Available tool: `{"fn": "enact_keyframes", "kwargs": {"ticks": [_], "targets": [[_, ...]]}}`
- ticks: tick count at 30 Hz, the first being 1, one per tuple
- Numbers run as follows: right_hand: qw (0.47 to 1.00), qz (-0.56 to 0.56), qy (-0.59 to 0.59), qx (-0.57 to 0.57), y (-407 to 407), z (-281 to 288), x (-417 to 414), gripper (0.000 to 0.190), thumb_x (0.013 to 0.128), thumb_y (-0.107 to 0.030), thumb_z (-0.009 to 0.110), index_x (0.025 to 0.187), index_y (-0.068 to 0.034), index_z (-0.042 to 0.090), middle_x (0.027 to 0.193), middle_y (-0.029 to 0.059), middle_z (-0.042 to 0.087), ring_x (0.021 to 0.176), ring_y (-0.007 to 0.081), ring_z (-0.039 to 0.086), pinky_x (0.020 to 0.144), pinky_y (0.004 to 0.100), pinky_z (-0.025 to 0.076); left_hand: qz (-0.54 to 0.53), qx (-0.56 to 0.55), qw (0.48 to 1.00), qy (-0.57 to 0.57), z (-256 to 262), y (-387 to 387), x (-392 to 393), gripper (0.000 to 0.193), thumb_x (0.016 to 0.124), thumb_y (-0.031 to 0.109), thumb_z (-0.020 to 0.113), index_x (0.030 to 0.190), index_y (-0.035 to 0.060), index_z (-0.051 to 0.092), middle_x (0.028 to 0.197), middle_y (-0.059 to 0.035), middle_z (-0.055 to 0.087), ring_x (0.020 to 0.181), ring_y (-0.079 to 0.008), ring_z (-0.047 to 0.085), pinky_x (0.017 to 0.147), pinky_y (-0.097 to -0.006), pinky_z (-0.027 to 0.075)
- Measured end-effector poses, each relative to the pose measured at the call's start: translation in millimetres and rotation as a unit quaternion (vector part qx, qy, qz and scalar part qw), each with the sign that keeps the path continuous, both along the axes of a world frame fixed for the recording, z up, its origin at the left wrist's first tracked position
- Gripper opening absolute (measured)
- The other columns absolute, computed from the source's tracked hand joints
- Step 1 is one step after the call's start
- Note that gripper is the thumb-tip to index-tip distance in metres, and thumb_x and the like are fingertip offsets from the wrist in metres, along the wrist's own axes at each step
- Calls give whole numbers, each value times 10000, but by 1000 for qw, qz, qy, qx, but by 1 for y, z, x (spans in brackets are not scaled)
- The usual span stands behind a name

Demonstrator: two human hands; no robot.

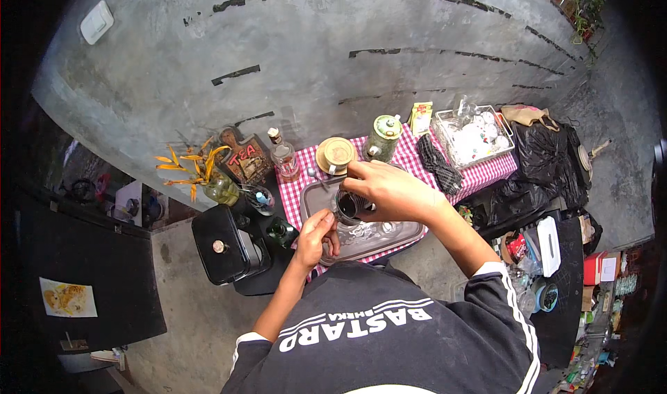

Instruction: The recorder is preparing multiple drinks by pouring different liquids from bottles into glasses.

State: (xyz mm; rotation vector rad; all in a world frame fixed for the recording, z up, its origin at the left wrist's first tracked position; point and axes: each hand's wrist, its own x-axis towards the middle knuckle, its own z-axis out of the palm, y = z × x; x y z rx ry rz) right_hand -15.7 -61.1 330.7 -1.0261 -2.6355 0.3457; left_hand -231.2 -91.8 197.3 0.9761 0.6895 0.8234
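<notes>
My left hand (317, 236) pinches the side of a glass vessel (348, 205) with dark contents, above a grey metal tray (312, 201). My right hand (383, 188) reaches over from the other side, its fingers bent down at the vessel's rim; whether they hold something small is hidden. Wet-looking clear glassware (388, 229) lies on the tray near the vessel. A spoon (317, 175) rests at the tray's far left edge. Behind the tray stands a cup with a tan lid (338, 153) on a saucer, and a green lidded dispenser jar (381, 138) is to its right.
A red checked cloth (292, 196) covers the table. On the left are a clear bottle (284, 157), a flower vase (220, 188), a dark green bottle (281, 232) and a black box (224, 243). To the right are a dark cloth (437, 164), a wire basket (474, 159) and black bags (542, 154).
</notes>
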Motion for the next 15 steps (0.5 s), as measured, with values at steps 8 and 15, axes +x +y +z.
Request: {"fn": "enact_keyframes", "kwargs": {"ticks": [8,15], "targets": [[999,15,-9,27,3,2,-6,414,676,-155,801,995,-39,564,1047,132,540,944,327,604,825,429,501,3,0,999,-34,-9,1,1,327,1043,338,431,883,57,480,591,-56,521,451,-164,557,414,-246,423],[998,26,-37,35,7,5,-15,400,666,-148,798,974,-38,568,1000,120,526,921,316,601,824,424,498,20,-5,997,-75,-14,1,6,329,1038,347,430,890,57,477,628,-62,505,457,-166,533,420,-264,420]]}}
